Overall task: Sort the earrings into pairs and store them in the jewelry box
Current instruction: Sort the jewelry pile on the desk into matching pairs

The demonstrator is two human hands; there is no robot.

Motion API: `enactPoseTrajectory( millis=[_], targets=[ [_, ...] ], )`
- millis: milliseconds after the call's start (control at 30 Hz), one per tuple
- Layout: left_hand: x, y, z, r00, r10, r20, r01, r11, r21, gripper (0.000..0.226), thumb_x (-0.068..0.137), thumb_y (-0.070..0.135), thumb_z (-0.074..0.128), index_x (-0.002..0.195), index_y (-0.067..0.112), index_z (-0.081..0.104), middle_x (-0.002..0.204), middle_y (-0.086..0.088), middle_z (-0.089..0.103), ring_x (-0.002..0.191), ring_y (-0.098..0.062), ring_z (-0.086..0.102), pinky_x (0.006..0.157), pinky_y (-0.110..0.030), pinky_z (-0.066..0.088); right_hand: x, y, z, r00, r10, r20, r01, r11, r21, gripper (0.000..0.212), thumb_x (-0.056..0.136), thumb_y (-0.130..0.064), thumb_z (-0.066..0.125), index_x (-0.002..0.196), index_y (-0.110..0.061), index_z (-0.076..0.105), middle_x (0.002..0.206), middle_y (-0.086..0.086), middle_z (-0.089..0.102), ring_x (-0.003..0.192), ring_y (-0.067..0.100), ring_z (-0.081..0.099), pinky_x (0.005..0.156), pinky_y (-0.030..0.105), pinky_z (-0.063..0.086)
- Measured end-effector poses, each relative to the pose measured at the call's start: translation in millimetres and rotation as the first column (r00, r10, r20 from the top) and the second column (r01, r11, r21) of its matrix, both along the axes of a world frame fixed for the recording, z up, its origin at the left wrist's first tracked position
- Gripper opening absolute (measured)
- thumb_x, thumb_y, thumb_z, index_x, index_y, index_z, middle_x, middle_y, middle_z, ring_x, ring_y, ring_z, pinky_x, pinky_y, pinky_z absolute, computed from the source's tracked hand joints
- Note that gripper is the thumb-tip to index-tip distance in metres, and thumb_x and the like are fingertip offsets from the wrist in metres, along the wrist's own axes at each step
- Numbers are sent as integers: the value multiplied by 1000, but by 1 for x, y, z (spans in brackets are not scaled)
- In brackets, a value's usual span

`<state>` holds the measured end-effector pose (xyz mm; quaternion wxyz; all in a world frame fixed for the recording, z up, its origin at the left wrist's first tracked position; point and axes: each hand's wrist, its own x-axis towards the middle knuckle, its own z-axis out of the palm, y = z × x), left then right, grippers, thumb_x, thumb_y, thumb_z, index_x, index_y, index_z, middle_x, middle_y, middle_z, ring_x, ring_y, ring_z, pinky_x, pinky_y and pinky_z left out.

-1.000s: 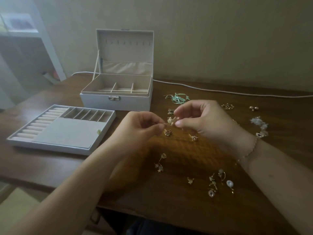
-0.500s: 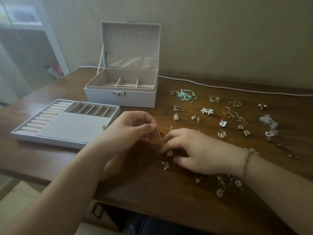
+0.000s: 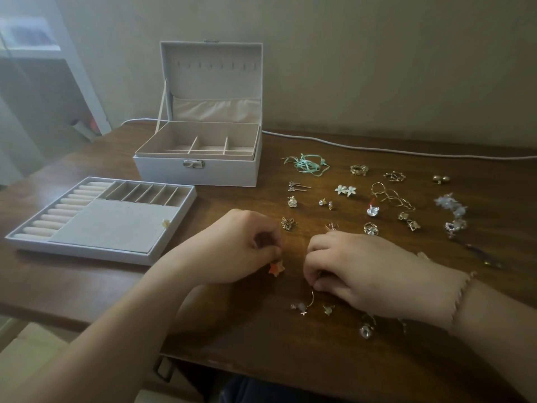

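My two hands work low over the brown wood-grain counter. My left hand has its fingers curled tight, pinching a small orange star-shaped earring that hangs just below them. My right hand rests on the wood with fingers curled inward at a thin gold hoop earring; whether they actually grip it I cannot tell. One white jewelry box stands open behind, its lid upright and its base split by two visible dividers. One white removable tray, with soft ring rolls and a flat grey pad, lies beside it on my left. More than fifteen loose earrings are scattered to my right, among them white petal flowers, gold wire hoops and mint ribbon bows.
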<state>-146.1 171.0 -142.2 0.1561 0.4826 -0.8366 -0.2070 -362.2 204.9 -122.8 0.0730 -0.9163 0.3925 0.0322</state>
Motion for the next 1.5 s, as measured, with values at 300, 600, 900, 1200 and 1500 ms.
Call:
enactPoseTrajectory(
  millis=[300, 600, 900, 1200, 1500],
  targets=[
    [5, -6, 2, 1000, 13, -9, -13, 1000, 19, 19, 95, 24, 61, 100, 40, 70, 88, 23, 64, 84, 5, 58, 66, -9, 40, 0, 1, -4, 999, 31, -12, -32, 996, -88, 5, 96, -33, 45, 96, -38, 47, 102, -17, 44, 93, 6, 41, 78, 30, 47],
    [5, -2, 18, 989, 85, -123, -103, 984, -147, 13, 91, 24, 64, 89, 34, 71, 75, 14, 65, 72, -2, 58, 60, -13, 43, -7, -4, -5, 997, 43, 56, -44, 999, 9, 12, 95, -41, 51, 106, -41, 54, 106, -22, 49, 101, -1, 45, 85, 27, 45],
    [-22, 38, 6, 963, -194, 185, 212, 973, -86, 38, 77, 70, 60, 103, 44, 61, 93, 28, 49, 95, 9, 47, 70, -8, 42, -46, -8, 15, 928, -131, 348, 50, 972, 231, 14, 86, -27, 66, 92, -39, 65, 93, -29, 61, 88, -8, 57, 73, 7, 41],
    [-36, 32, -2, 949, -260, 179, 285, 950, -129, 6, 86, 45, 62, 88, 41, 65, 86, 26, 51, 89, 6, 51, 70, -8, 42, -136, 41, -10, 913, -293, 284, 307, 952, -5, 30, 85, -73, 29, 104, -61, 49, 108, -37, 53, 98, -12, 55, 64, 17, 49],
    [-56, 12, 13, 977, -193, 90, 200, 977, -79, 9, 86, 31, 67, 79, 34, 64, 73, 21, 60, 78, 3, 57, 61, -8, 40, -120, 42, -6, 944, -173, 280, 212, 970, -116, 18, 88, -47, 47, 101, -46, 59, 101, -29, 55, 100, -6, 54, 77, 22, 51]
  ],
)
